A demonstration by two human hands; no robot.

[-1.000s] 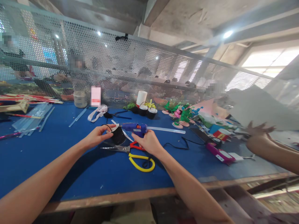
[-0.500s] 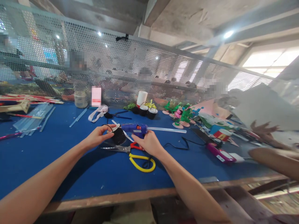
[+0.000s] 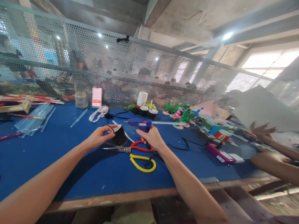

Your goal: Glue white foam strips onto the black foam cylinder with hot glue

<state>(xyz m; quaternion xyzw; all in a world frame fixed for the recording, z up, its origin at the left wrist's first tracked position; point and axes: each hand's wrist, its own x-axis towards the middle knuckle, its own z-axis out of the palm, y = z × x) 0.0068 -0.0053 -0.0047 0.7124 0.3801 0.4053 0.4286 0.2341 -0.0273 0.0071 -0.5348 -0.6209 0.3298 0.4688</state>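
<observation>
Blue table (image 3: 58, 155), mesh screen (image 3: 70, 62) at the far edge; left hand (image 3: 99, 137) pinches a black cup (image 3: 119, 135), right hand (image 3: 151, 138) grips a glue gun (image 3: 140, 123).

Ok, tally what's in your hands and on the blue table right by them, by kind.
Glue guns: 1, the blue glue gun in the right hand
Black cups: 1, the small black cup held by the left hand
Scissors: 1, the red-and-yellow scissors lying flat beneath both
Total: 3

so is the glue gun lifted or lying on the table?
Lifted: the right hand grips the glue gun by its handle, above the blue table, nozzle toward the black cup.
</observation>
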